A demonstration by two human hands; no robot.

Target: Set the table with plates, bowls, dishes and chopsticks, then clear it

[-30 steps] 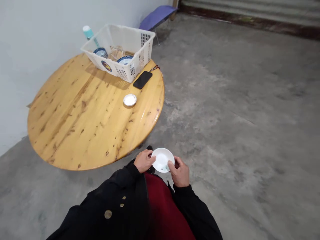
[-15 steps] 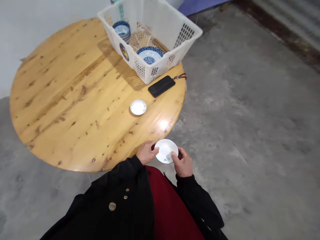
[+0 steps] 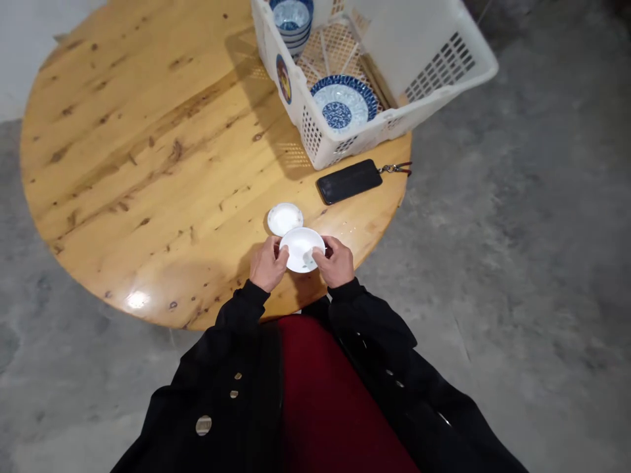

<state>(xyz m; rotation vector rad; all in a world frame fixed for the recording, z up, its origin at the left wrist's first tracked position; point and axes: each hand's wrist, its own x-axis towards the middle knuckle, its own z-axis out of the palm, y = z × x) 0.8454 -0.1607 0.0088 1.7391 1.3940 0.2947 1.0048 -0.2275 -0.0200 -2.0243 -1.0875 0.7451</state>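
Between my two hands is a small white saucer (image 3: 298,244) with faint markings near its lower rim. My left hand (image 3: 269,264) grips its left edge, thumb on top and fingers underneath. On the opposite edge, my right hand (image 3: 336,263) pinches it the same way, the thumb reaching over the inside. Just beyond, a second small white saucer (image 3: 284,218) lies on the wooden table (image 3: 148,164); the held one overlaps its near edge in view. Whether the two touch I cannot tell.
A white plastic basket (image 3: 434,92) stands at the table's far right, holding a stack of blue-and-white bowls (image 3: 292,18) and a blue-patterned plate (image 3: 342,105). In front of it lies a black phone (image 3: 350,181) with a strap. Grey concrete floor (image 3: 517,263) surrounds the table.
Both hands have carried the saucer from beyond the table's edge to over the tabletop, close to the other saucer. The camera view has shifted closer to the table.
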